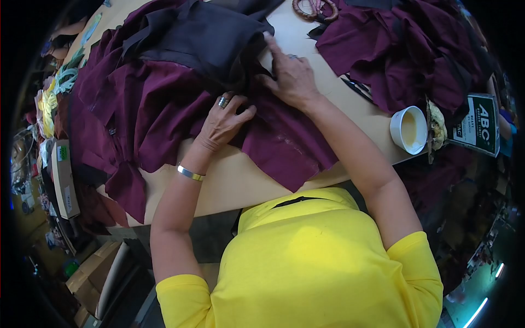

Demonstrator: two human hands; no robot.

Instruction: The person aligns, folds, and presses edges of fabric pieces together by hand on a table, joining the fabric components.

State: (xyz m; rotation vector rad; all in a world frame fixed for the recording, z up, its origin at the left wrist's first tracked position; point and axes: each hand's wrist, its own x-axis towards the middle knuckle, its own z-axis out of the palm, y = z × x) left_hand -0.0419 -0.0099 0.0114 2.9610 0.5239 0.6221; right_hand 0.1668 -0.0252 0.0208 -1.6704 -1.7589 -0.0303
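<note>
Maroon fabric [164, 104] lies in loose folds over the table, with black fabric [191, 41] on top of it at the back. My left hand [227, 120], wearing a ring and a metal bracelet, has its fingers curled down onto the maroon fabric near the black edge; the fingertips are partly hidden in the folds. To its right, my right hand [292, 76] rests against the black fabric's right edge. Its index finger is stretched forward, with the thumb apart. A maroon flap [290, 147] with pale smears hangs toward me between my forearms.
On the right lie another maroon fabric pile [399, 54], dark pointed tools [358, 90], a white cup [409, 130] of yellowish paste, a crusted stick [436, 126] and an ABC can [478, 126]. A brown ring-shaped object [315, 10] is at the back. A long box [64, 177] stands left.
</note>
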